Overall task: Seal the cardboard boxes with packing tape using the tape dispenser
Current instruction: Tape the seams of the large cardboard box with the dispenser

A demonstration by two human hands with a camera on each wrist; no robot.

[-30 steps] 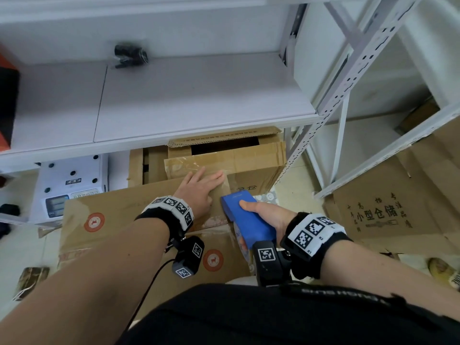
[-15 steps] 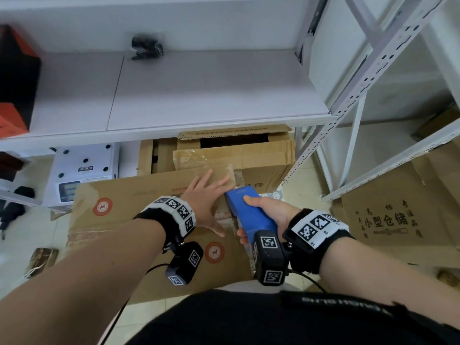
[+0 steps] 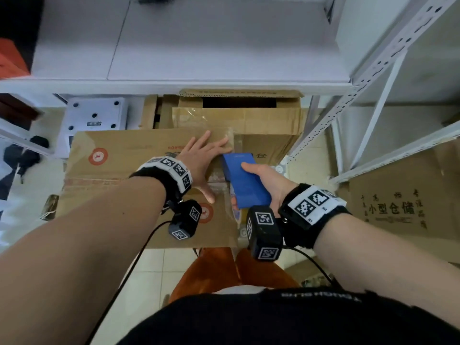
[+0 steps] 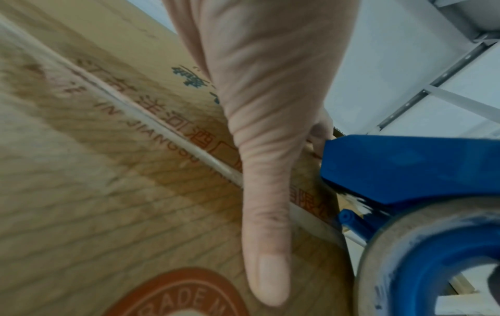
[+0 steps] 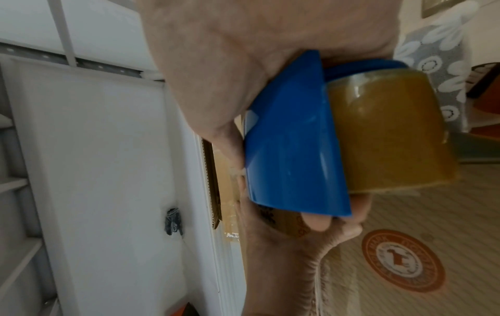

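A wide brown cardboard box [image 3: 119, 170] with red round logos lies on the floor in front of me. My left hand [image 3: 204, 160] presses flat on its top near the right end, fingers spread and thumb [image 4: 268, 245] stretched along the cardboard. My right hand [image 3: 263, 180] grips a blue tape dispenser [image 3: 242, 180] just right of the left hand, at the box's right edge. The dispenser [image 5: 292, 145] carries a brown tape roll [image 5: 386, 132]. A shiny strip of tape [image 3: 224, 175] lies on the box between both hands.
A second cardboard box [image 3: 239, 115] with an open top stands behind, under the white metal shelf [image 3: 199, 41]. A white device [image 3: 92, 118] sits at the left on the floor. Flattened cardboard [image 3: 398, 202] leans at the right beside the shelf posts [image 3: 348, 100].
The head view has tilted downward, so the box and hands sit higher in the frame. The dispenser sits close against the left hand; both hands stay at the box's right end.
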